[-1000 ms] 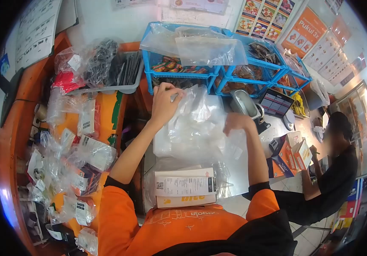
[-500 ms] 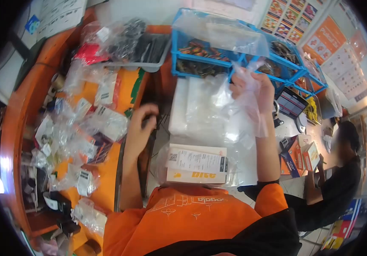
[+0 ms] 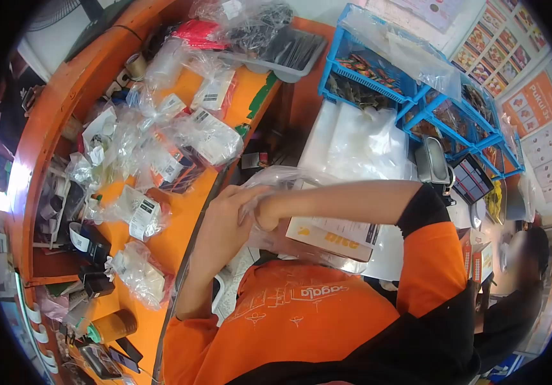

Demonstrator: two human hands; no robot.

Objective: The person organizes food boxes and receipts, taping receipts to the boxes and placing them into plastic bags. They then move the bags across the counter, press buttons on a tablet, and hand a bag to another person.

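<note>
Both of my hands are together at the left side of a boxed package with orange lettering (image 3: pixel 330 239). A clear plastic bag (image 3: pixel 282 176) lies around the box, its film gathered at my hands. My left hand (image 3: pixel 225 215) is closed on the bag's film. Crossing over from the right, my right hand (image 3: pixel 268 212) has its fingers curled in against the same plastic. My right forearm covers part of the box top and its receipt. Behind the box lies a stack of clear bags (image 3: pixel 366 144).
Several bagged, labelled packages (image 3: pixel 209 138) lie on the orange counter (image 3: pixel 189 221) at left. A grey tray (image 3: pixel 301 54) holds black packets. Blue baskets (image 3: pixel 410 122) stand at the back right. Another person (image 3: pixel 513 321) is at the lower right. A brown bottle (image 3: pixel 116 326) lies lower left.
My right hand has come down and left from the baskets to the box's left side, meeting my left hand at the plastic. The view has turned left, and the box now sits tilted.
</note>
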